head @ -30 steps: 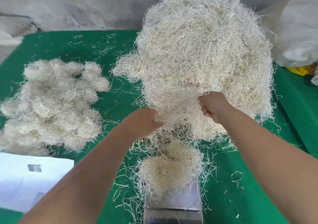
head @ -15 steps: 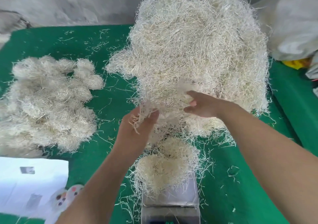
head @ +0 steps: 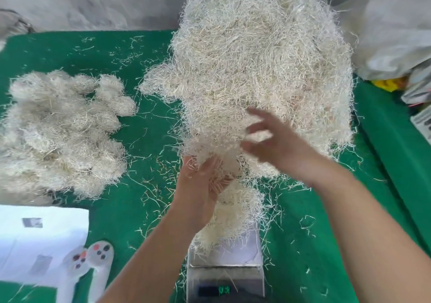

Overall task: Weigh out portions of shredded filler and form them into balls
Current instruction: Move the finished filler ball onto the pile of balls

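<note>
A tall heap of pale shredded filler (head: 261, 69) fills the middle of the green table. Below it a small metal scale (head: 225, 272) carries a portion of filler (head: 235, 211) on its platform. My left hand (head: 200, 186) is palm up above that portion, cupping a tuft of filler (head: 210, 146) pulled from the heap's lower edge. My right hand (head: 272, 139) is blurred in motion beside it, fingers spread against the heap and holding nothing I can see. Several finished filler balls (head: 58, 135) lie piled at the left.
White paper sheets (head: 39, 244) and a small white paw-shaped object (head: 93, 263) lie at the front left. A pale plastic sack (head: 396, 27) and stacked printed items (head: 419, 88) stand at the right. Loose strands are scattered over the green table (head: 130, 209).
My left hand turned palm up and dropped toward the scale with a tuft of filler. My right hand let go of the heap and spread its fingers. The view shifted down, revealing the paw-shaped object.
</note>
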Available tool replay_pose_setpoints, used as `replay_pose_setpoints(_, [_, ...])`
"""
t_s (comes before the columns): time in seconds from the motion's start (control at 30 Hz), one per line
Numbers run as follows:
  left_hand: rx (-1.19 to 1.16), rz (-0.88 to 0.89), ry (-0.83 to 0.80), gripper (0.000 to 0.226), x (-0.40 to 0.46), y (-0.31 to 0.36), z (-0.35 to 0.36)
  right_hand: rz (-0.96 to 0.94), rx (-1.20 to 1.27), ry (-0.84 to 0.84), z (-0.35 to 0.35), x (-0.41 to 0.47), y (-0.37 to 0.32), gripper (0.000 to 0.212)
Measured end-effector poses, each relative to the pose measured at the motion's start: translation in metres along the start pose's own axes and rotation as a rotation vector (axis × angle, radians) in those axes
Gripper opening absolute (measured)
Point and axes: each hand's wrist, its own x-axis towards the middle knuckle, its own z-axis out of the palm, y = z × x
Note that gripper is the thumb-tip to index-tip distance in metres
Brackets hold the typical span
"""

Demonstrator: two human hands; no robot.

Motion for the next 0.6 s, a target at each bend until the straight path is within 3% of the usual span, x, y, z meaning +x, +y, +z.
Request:
replay_pose_setpoints(0.07, [-0.027, -0.087, -0.057, 0.059, -0.002, -0.001, -0.001, -0.037, -0.021, -0.148, 0.033, -0.012, 0.015, 0.068])
replay_pose_setpoints(0.13, [0.129, -0.081, -0.096, 0.049, -0.004, -0.001, -0.008, -0.058, -0.011, -0.036, 0.047, -0.018, 0.036, 0.027])
replay_pose_setpoints(0.17, [0.327, -0.031, -0.083, 0.035, -0.004, 0.000, -0.016, -0.047, 0.022, 0.035, 0.048, -0.021, 0.045, 0.016])
replay_pose_setpoints(0.23, [0.736, 0.120, 0.005, 0.006, -0.006, 0.001, -0.034, 0.022, 0.089, 0.100, 0.049, -0.030, 0.058, 0.012])
replay_pose_setpoints(0.3, [0.873, 0.209, 0.056, 0.004, -0.011, 0.003, -0.053, 0.108, 0.146, 0.068, 0.055, -0.036, 0.071, 0.011])
replay_pose_setpoints(0.37, [0.967, 0.212, 0.071, 0.015, -0.014, 0.002, -0.067, 0.155, 0.087, 0.037, 0.068, -0.041, 0.084, 0.019])
replay_pose_setpoints(0.47, [1.475, 0.164, 0.131, 0.035, -0.018, -0.002, -0.083, 0.218, -0.170, -0.130, 0.078, -0.050, 0.092, 0.049])
replay_pose_setpoints(0.53, [1.507, 0.125, 0.133, 0.055, -0.027, -0.001, -0.085, 0.268, -0.298, -0.301, 0.067, -0.061, 0.093, 0.088])
replay_pose_setpoints(0.6, [1.388, 0.107, 0.094, 0.065, -0.037, 0.000, -0.084, 0.270, -0.309, -0.351, 0.047, -0.073, 0.090, 0.107])
